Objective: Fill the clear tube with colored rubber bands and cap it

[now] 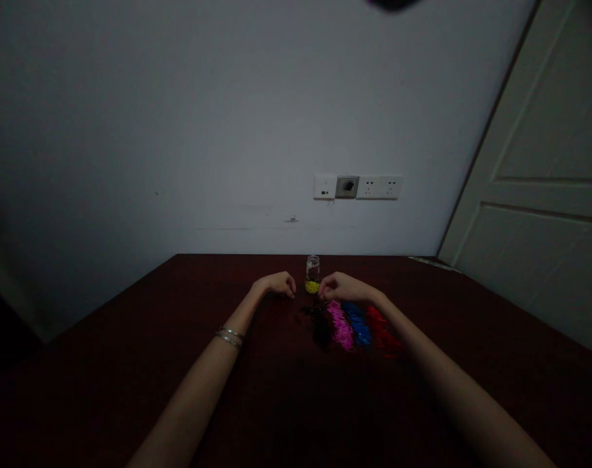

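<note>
A clear glass jar [313, 268] stands upright on the dark table, with small yellow pieces [312, 286] at its bottom and some dark ones above them. My left hand [278, 284] rests left of the jar, its fingers curled in; what they hold, if anything, is too small to see. Just right of the jar, my right hand [339, 286] has its fingertips pinched together over the piles. Below it lie loose strips in rows: black [321, 328], pink [341, 327], blue [358, 324] and red [381, 330]. My right forearm partly covers the red row.
The dark reddish table [130, 364] meets a pale wall [203, 130] at its back edge. Sockets [369, 187] sit on the wall above the jar. A pale panelled door [544, 214] slants along the right side. The light is dim.
</note>
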The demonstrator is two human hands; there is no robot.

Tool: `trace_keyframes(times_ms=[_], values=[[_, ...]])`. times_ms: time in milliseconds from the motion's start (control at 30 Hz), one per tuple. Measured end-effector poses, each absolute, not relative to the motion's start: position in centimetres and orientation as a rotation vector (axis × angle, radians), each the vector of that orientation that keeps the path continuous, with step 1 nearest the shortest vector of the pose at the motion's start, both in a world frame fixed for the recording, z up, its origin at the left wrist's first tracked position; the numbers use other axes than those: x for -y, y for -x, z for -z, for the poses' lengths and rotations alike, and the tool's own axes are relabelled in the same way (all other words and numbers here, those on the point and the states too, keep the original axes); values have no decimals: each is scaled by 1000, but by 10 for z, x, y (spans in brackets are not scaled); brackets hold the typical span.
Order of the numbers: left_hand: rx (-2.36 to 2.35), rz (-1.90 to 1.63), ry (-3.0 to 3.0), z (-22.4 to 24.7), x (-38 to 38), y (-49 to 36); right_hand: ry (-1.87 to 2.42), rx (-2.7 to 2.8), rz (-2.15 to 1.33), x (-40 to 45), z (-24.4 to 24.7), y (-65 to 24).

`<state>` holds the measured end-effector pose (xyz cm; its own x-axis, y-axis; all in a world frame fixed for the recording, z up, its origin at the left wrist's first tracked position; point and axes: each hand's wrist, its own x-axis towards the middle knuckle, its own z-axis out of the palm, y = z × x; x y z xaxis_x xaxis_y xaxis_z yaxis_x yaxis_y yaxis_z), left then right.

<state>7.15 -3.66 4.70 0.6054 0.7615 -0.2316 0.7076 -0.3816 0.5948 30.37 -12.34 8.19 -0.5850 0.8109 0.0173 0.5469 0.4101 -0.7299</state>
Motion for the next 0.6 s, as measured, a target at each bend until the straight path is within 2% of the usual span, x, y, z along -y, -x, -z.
trace_keyframes(times_ms=[300, 600], values=[[-1141, -170, -2150, -50, 33, -62, 1158, 2235, -1055, 119, -81, -312], [-1121, -819, -2331, -125, 52, -61, 1135, 2204, -1085, 123, -91, -313]])
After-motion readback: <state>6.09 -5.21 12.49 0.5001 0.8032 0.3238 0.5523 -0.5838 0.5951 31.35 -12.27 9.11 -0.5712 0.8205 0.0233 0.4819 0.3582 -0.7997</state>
